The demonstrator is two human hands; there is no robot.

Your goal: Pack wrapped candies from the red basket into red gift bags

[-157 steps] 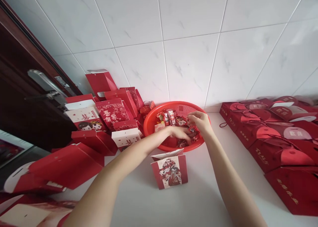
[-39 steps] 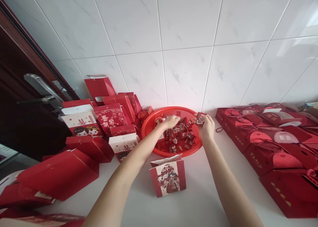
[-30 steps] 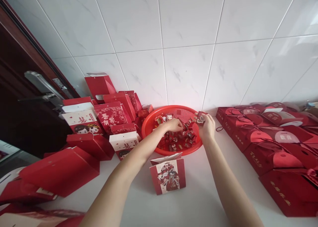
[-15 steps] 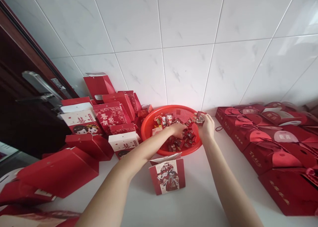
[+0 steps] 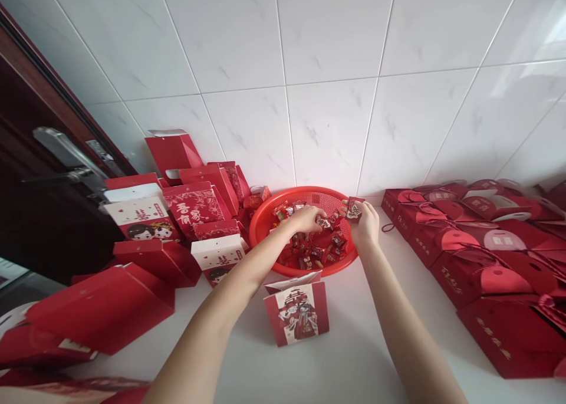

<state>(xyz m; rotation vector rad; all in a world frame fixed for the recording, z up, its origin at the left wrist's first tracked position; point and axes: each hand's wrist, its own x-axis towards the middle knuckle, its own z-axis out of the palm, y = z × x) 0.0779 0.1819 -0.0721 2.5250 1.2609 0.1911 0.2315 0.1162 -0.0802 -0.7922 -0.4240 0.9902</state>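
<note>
A round red plastic basket (image 5: 260, 215) with a mesh wall holds many small wrapped candies (image 5: 305, 253), mostly red. Over its middle is my left hand (image 5: 305, 220), with a red-and-white wrapped candy (image 5: 324, 223) between its fingertips. My right hand (image 5: 366, 224) is at the basket's right rim, its fingers closed on red wrapped candy (image 5: 354, 209); how many pieces it holds cannot be made out. In front of the basket, between my forearms, a red and cream gift box (image 5: 297, 314) with a printed couple stands upright, its top flaps raised.
Red and white paper boxes (image 5: 194, 209) crowd the left side of the white table (image 5: 318, 374). Rows of red ribbon-tied boxes (image 5: 455, 280) line the right. Behind is a tiled wall (image 5: 327, 127); a dark door (image 5: 44, 203) with a metal handle is at the left.
My left hand has risen from among the candies, and a wrapped candy now shows at its fingertips. My right hand stays almost in place at the rim. The view has shifted slightly.
</note>
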